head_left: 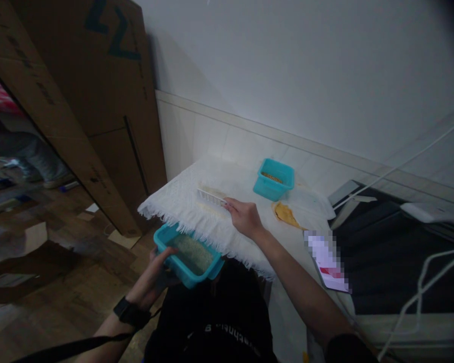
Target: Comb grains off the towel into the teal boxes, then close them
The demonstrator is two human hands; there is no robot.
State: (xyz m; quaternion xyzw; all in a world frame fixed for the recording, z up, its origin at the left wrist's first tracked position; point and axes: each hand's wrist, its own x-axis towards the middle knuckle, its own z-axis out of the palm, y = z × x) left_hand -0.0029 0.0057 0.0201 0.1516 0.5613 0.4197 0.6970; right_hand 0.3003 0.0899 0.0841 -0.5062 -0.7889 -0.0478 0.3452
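My left hand (pixel 161 272) grips the near left rim of a teal plastic container (pixel 200 275), thumb over the edge. Pale, rice-like grains (pixel 192 252) lie inside it, and it is held just below the fringed edge of a white cloth (pixel 174 194). Above the cloth, my right hand (pixel 245 218) is closed on the end of a white comb-like tool with slots (pixel 211 196); its exact kind is unclear. Pale grains (pixel 210 208) are spread on the cloth around this tool. Farther back stands a second teal container (pixel 270 189) with brownish grains (pixel 271 177) at its bottom.
A crumpled yellow wrapper (pixel 285 214) and a partly pixelated packet (pixel 329 264) lie on the table's right side. White cables (pixel 419 282) cross a dark surface at right. A tall cardboard box (pixel 109 111) stands left; a person's leg (pixel 30 148) shows beyond it.
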